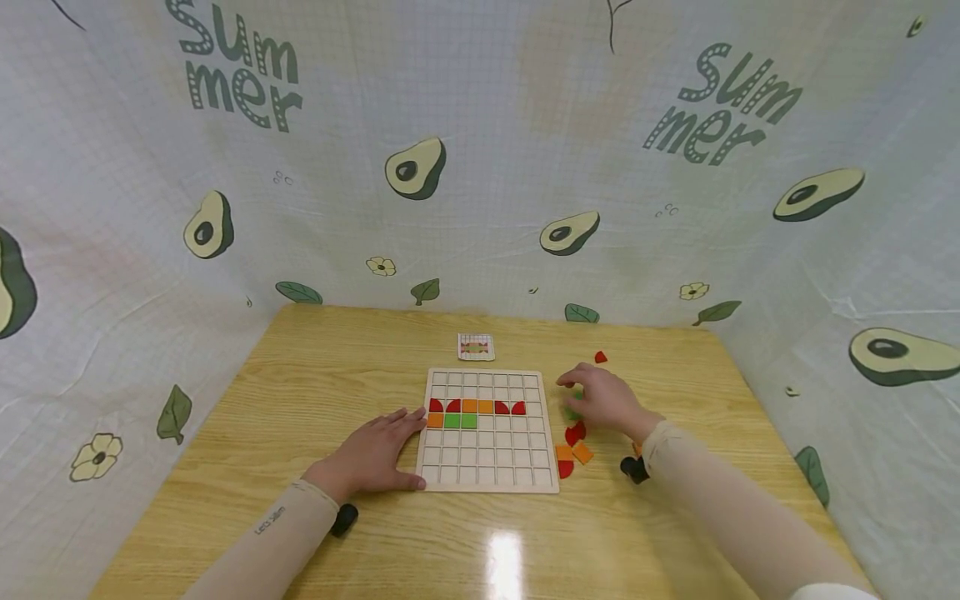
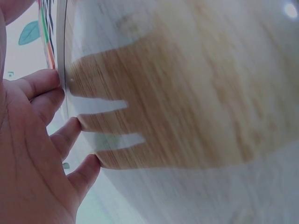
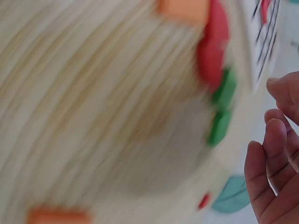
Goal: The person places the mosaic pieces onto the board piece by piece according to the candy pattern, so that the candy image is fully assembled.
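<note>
A pale gridded board (image 1: pixel 487 471) lies mid-table. One row on it holds red quarter-circle pieces (image 1: pixel 502 408) at both ends with orange squares (image 1: pixel 477 407) between. Below that row sit an orange square (image 1: pixel 435 421) and two green squares (image 1: pixel 461 422). My left hand (image 1: pixel 375 450) rests with spread fingers at the board's left edge, its fingertips touching the rim. Over the loose green pieces (image 3: pixel 219 126) right of the board hovers my right hand (image 1: pixel 606 402). Its fingers are loosely bent, thumb apart, and nothing shows between them.
Beyond the board lies a small pattern card (image 1: pixel 476 347). Loose red pieces (image 1: pixel 575 433) and orange squares (image 1: pixel 582 452) are scattered on the table's right side, with one red piece (image 1: pixel 601 357) farther back. A printed cloth (image 1: pixel 480 250) hangs behind the table (image 1: pixel 360 350).
</note>
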Available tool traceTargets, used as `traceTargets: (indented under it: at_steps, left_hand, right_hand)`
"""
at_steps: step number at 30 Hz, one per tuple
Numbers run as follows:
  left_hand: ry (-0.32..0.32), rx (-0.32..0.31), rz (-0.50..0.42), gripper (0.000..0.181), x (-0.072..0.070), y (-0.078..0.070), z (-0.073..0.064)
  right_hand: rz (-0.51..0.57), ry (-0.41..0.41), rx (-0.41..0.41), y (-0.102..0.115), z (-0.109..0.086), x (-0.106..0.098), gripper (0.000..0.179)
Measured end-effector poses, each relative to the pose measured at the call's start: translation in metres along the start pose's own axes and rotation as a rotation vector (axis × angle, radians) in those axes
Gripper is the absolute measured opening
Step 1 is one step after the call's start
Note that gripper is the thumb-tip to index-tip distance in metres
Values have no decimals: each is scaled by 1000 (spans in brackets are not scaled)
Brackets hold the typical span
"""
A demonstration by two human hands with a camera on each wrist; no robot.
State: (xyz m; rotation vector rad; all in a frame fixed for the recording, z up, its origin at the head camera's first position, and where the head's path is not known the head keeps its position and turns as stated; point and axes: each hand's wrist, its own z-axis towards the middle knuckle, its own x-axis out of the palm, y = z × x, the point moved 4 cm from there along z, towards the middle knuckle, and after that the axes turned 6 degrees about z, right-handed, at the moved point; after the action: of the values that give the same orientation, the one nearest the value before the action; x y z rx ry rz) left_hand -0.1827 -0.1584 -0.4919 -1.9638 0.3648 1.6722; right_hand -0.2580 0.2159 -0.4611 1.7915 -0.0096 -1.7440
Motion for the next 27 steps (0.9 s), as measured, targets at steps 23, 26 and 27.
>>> traceTargets:
  at_steps: [23, 26, 27]
  left_hand:
    - [4, 2, -2, 97, -2, -1, -1]
    - [0, 6, -1, 97, -2, -1, -1]
    - [0, 7, -1, 97, -2, -1, -1]
  right_hand:
    - [-44, -12, 30, -43, -16, 6, 31]
    - [-52, -16, 15, -42, -16, 6, 31]
    - [-57, -15, 10, -41, -16, 6, 31]
